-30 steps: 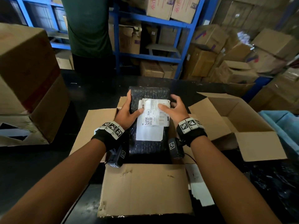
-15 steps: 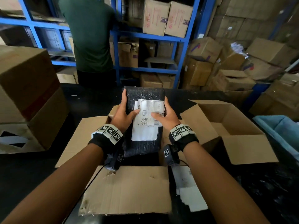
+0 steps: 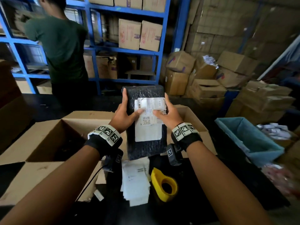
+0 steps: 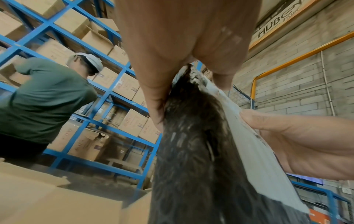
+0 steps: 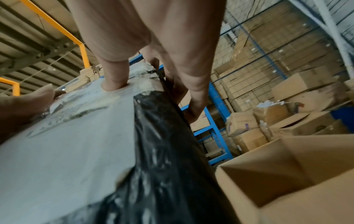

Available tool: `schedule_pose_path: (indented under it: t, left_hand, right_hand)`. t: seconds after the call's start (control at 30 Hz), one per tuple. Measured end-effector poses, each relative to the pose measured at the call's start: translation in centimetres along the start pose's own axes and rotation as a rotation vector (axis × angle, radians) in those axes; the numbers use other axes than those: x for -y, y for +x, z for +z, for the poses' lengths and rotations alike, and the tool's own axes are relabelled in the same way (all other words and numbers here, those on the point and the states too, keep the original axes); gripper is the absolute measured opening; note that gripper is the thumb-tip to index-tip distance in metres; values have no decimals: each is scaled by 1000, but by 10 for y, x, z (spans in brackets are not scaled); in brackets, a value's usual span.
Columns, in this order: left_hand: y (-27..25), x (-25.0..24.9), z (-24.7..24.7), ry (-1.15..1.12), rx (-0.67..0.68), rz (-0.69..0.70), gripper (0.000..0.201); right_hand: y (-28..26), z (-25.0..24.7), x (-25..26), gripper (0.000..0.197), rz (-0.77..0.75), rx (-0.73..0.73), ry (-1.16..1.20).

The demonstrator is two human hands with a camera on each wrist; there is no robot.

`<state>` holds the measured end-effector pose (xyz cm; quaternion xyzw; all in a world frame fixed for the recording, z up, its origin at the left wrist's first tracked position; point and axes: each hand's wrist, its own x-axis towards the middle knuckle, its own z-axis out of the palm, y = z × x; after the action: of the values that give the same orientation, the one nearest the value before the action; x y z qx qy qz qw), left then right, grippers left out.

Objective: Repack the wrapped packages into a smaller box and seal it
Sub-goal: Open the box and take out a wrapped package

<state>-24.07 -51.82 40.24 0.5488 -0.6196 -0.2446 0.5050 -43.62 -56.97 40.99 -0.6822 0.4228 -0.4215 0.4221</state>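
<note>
A flat package (image 3: 146,143) wrapped in black bubble film carries a white shipping label (image 3: 148,120). It is lifted between two open cardboard boxes. My left hand (image 3: 125,113) grips its left edge, thumb on the label and fingers behind. My right hand (image 3: 167,113) grips the right edge the same way. The left wrist view shows the package (image 4: 191,151) edge-on, and the right wrist view shows the package (image 5: 159,151) with my thumb pressed on the label. The large box (image 3: 48,127) lies left, and the smaller box (image 3: 194,120) lies right, just behind the package.
A yellow tape dispenser (image 3: 164,184) and a stack of white papers (image 3: 136,181) lie on the black table near me. A blue-lined bin (image 3: 250,140) stands right. A person in a green shirt (image 3: 61,49) works at blue shelving (image 3: 128,49) behind the table. Cartons are piled at right.
Both hands have lifted the package up out of the large box and carried it rightward, toward the smaller box. The view has swung right, revealing the tape dispenser and the bin.
</note>
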Motion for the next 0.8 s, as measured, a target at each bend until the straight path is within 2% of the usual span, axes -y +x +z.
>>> schedule_pose_path:
  t: [0.1, 0.33, 0.57, 0.8]
  left_hand:
    - [4, -17, 43, 66, 47, -26, 113]
    - [49, -23, 116, 76, 86, -87, 104]
    - [132, -2, 165, 69, 102, -147, 97]
    - [208, 32, 201, 90, 184, -236, 98]
  right_hand:
    - [-6, -45, -17, 89, 14, -46, -45]
    - [23, -113, -52, 91, 53, -83, -132]
    - [102, -153, -89, 93, 74, -83, -182]
    - [183, -172, -141, 93, 176, -45, -237]
